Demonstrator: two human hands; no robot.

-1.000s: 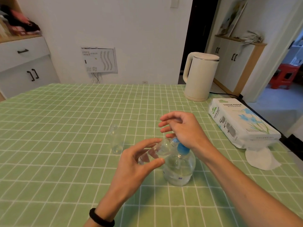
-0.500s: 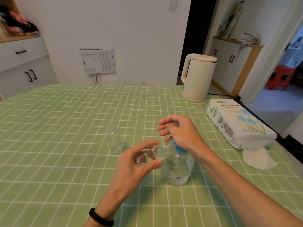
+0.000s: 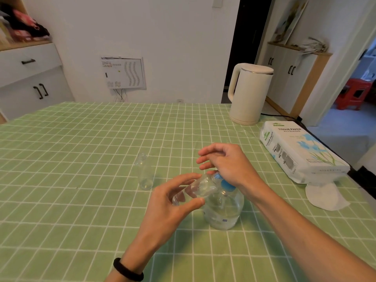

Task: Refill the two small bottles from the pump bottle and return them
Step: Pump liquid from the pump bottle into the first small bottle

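Note:
A clear pump bottle point(image 3: 223, 210) with a blue pump head stands on the green checked tablecloth point(image 3: 81, 180), part full of clear liquid. My left hand point(image 3: 173, 206) holds a small clear bottle point(image 3: 193, 190) tilted, its mouth against the blue spout. My right hand point(image 3: 225, 165) rests with its palm on the pump head, fingers spread and lifted. A second small clear bottle point(image 3: 144, 171) stands upright and uncapped to the left, apart from both hands.
A white electric kettle point(image 3: 248, 94) stands at the far right, its cord trailing off the table. A tissue paper pack point(image 3: 299, 155) lies by the right edge with a white cotton pad point(image 3: 323, 196) in front of it. Cabinets line the walls.
Both hands and the bottles stay in nearly the same pose. The right palm stays on the pump head throughout.

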